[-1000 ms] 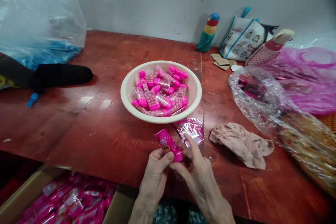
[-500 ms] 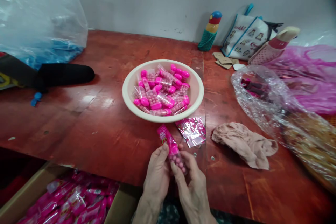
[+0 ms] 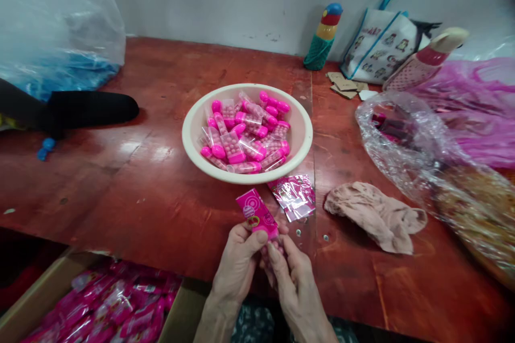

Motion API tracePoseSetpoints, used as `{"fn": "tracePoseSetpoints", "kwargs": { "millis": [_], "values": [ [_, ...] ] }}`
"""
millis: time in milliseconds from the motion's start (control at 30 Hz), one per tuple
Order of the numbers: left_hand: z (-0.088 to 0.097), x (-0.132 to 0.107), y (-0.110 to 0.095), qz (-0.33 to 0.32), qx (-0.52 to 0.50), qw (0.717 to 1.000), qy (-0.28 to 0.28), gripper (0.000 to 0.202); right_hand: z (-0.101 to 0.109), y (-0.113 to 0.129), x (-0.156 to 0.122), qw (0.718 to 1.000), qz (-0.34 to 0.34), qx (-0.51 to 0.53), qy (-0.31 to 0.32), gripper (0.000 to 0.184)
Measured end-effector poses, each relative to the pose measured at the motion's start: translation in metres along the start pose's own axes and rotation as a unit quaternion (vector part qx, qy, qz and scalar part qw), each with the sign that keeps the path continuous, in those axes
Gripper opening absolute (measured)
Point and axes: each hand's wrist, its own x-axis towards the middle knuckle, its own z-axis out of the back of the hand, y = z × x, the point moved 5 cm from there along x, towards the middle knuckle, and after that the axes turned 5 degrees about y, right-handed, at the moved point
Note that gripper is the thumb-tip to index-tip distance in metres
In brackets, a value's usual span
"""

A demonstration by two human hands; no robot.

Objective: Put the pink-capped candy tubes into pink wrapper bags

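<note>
Just in front of the bowl, both hands are closed around one item. My left hand (image 3: 240,260) pinches a pink printed plastic sleeve (image 3: 257,214) between thumb and fingers. My right hand (image 3: 295,278) grips a clear tube of pink balls (image 3: 276,249), its upper part inside the sleeve's lower end; the fingers hide part of this join. A cream bowl (image 3: 187,142) beyond holds several similar tubes with bright pink caps (image 3: 233,147). Beside the bowl's near edge lie flat, shiny pink sleeves (image 3: 295,198).
A cardboard box (image 3: 187,297) with pink-wrapped packs (image 3: 116,305) stands low at left. A crumpled beige cloth (image 3: 374,214) lies right, near clear plastic wrap (image 3: 402,144). Behind are a bottle (image 3: 322,40) and a patterned bag (image 3: 376,48). A black-covered object (image 3: 94,112) lies left.
The sleeve has turned to show more of its flat printed face, and the tube sits lower behind my fingers. My hands have shifted slightly down. The view has tilted a little.
</note>
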Motion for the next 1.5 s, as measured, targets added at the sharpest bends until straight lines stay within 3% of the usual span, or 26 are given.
{"fn": "tracePoseSetpoints", "kwargs": {
  "millis": [200, 333, 433, 533, 767, 1000, 1267, 1367, 1500],
  "values": [
    [-0.002, -0.004, 0.008, -0.034, 0.060, 0.994, -0.083, 0.009, 0.000, 0.006, 0.001, 0.999, 0.006, -0.039, -0.028, 0.026],
    [0.000, -0.005, 0.006, -0.039, 0.053, 0.994, -0.084, 0.018, -0.001, 0.007, 0.007, 0.996, -0.039, 0.077, 0.037, 0.025],
    [0.000, -0.004, 0.001, -0.042, 0.020, 0.997, -0.067, 0.021, -0.003, 0.004, 0.010, 0.977, -0.078, 0.179, 0.081, 0.026],
    [0.000, -0.004, 0.003, -0.030, 0.027, 0.997, -0.066, 0.018, -0.005, 0.001, 0.010, 0.965, -0.107, 0.223, 0.085, 0.026],
    [-0.001, -0.007, 0.014, -0.003, 0.009, 0.996, -0.094, 0.021, 0.001, -0.001, 0.004, 0.985, -0.082, 0.150, 0.008, 0.030],
    [-0.002, -0.003, 0.009, 0.018, -0.030, 0.997, -0.065, 0.021, 0.001, 0.003, 0.013, 0.976, -0.084, 0.195, 0.040, 0.033],
    [-0.003, -0.001, 0.017, 0.006, 0.022, 0.996, -0.091, 0.018, 0.007, -0.008, 0.005, 0.989, -0.074, 0.129, -0.006, 0.029],
    [-0.005, -0.002, 0.014, 0.014, 0.006, 0.996, -0.085, 0.021, 0.004, -0.008, 0.009, 0.973, -0.093, 0.211, 0.027, 0.026],
    [-0.008, -0.004, 0.007, 0.030, 0.007, 0.996, -0.083, 0.031, -0.009, -0.004, 0.013, 0.908, -0.134, 0.372, 0.138, 0.029]
  ]
}}
